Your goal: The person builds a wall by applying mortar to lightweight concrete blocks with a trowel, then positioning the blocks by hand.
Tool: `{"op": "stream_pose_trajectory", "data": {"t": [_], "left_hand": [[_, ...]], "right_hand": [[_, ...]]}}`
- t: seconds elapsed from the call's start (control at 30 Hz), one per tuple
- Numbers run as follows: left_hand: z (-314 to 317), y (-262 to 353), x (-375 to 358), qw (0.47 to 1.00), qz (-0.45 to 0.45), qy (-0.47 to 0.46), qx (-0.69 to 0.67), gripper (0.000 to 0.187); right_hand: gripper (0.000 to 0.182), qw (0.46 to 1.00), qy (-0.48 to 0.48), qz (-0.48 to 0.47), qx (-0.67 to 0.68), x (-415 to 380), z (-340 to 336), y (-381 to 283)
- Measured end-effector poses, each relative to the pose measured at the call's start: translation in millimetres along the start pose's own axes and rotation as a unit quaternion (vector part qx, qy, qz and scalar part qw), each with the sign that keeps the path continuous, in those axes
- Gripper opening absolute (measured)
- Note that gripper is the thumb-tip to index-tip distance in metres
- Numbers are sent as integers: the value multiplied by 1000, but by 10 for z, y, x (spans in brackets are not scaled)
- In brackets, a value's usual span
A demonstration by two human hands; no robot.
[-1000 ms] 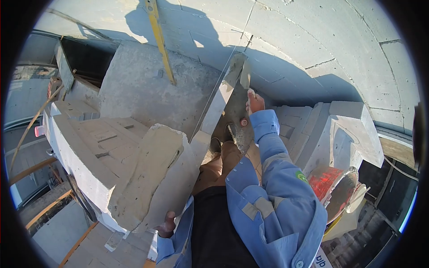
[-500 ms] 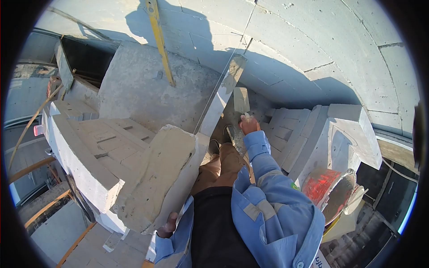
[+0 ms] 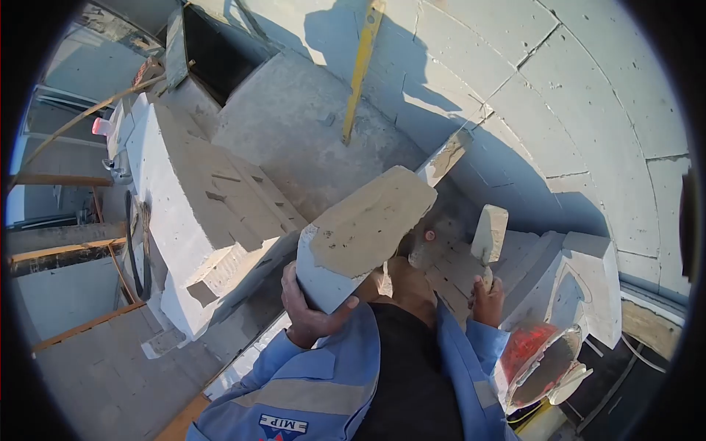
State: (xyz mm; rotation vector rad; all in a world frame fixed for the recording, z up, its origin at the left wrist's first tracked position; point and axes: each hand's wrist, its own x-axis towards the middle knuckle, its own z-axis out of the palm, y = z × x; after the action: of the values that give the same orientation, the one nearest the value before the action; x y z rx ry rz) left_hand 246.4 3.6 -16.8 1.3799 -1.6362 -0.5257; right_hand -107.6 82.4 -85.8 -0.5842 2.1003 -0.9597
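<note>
My left hand [image 3: 316, 312] grips the near end of a pale masonry block [image 3: 327, 283], thumb on one side and fingers on the other. Grey-beige mortar [image 3: 375, 220] coats most of the block's upward face. The block is held in front of my body, slanting away toward a laid block course [image 3: 447, 158], whose nearer part it hides. In my right hand [image 3: 486, 303] is a trowel [image 3: 490, 234], the fingers closed round its handle and the blade pointing away from me. A mortar-smeared red bucket [image 3: 529, 360] is just beside that hand.
A yellow spirit level [image 3: 360, 77] leans against the block wall [image 3: 588, 110] ahead. Stacked blocks stand at left [image 3: 173, 213] and right [image 3: 588, 287]. A dark opening [image 3: 220, 55] lies at the far left, and wooden poles [image 3: 81, 250] cross the left side.
The block has moved forward from my left side to in front of me, over the laid course. My right hand has drawn back toward the bucket with the trowel. The camera view has turned.
</note>
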Motion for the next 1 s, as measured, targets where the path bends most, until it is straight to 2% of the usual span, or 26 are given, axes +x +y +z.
{"op": "stream_pose_trajectory", "data": {"t": [0.03, 0.13, 0.17, 0.2, 0.23, 0.27, 0.33, 0.37, 0.4, 0.43, 0.47, 0.53, 0.6, 0.67, 0.7, 0.77, 0.8, 0.87, 1.0], "left_hand": [[-46, 28, 22, 998, -41, -40, -20, 105], [-13, 121, 55, 999, -34, -41, -1, 98], [144, 308, 39, 975, -140, -27, -168, 97], [115, 279, 39, 987, -110, -44, -112, 94], [82, 186, 10, 993, -91, -57, -54, 97], [69, 164, -6, 992, -79, -76, -70, 97], [64, 163, -32, 991, -105, -77, 16, 100], [80, 156, -28, 993, -96, -74, 1, 101], [98, 188, -15, 993, -93, -73, -3, 101], [95, 234, 1, 993, -91, -74, -9, 101], [67, 261, 11, 993, -88, -77, -14, 101], [65, 300, 13, 994, -75, -70, -29, 96], [64, 294, -4, 997, -40, -56, -28, 93], [51, 188, -3, 997, -25, -55, -38, 93], [54, 158, -3, 997, -14, -56, -49, 93], [54, 145, -9, 997, -11, -52, -51, 94], [59, 147, -11, 997, -11, -44, -56, 94], [32, 131, -23, 998, -11, -42, -49, 94], [28, 140, -65, 1000, -13, -15, -17, 100]], "right_hand": [[36, 1000, 7, -8, 10, -220, -196, -224], [38, 995, 31, -15, 93, -842, -830, -1001], [40, 987, 102, -26, 121, -1313, -1267, -1135], [44, 987, 147, -61, 29, -1520, -1490, -1317], [46, 980, 187, -65, 10, -1696, -1727, -1246], [48, 971, 231, -44, -39, -1878, -1911, -1300], [47, 936, 311, -31, -161, -2123, -2287, -1090], [47, 934, 320, -32, -159, -2245, -2474, -955], [45, 904, 319, 18, -285, -2342, -2645, -818], [43, 858, 310, 67, -405, -2395, -2752, -703], [43, 858, 312, 68, -401, -2398, -2825, -606], [34, 807, 160, 222, -523, -2218, -3006, -472], [31, 785, 142, 192, -571, -1963, -3087, -84], [31, 780, 73, 120, -610, -1681, -3200, 292], [31, 782, 72, 120, -608, -1586, -3237, 295], [32, 797, -32, 123, -590, -1477, -3197, 254], [32, 799, -34, 123, -587, -1494, -3173, 250], [27, 843, -35, 59, -533, -1544, -3125, 246], [31, 864, -43, 51, -499, -1366, -3021, 570]]}}
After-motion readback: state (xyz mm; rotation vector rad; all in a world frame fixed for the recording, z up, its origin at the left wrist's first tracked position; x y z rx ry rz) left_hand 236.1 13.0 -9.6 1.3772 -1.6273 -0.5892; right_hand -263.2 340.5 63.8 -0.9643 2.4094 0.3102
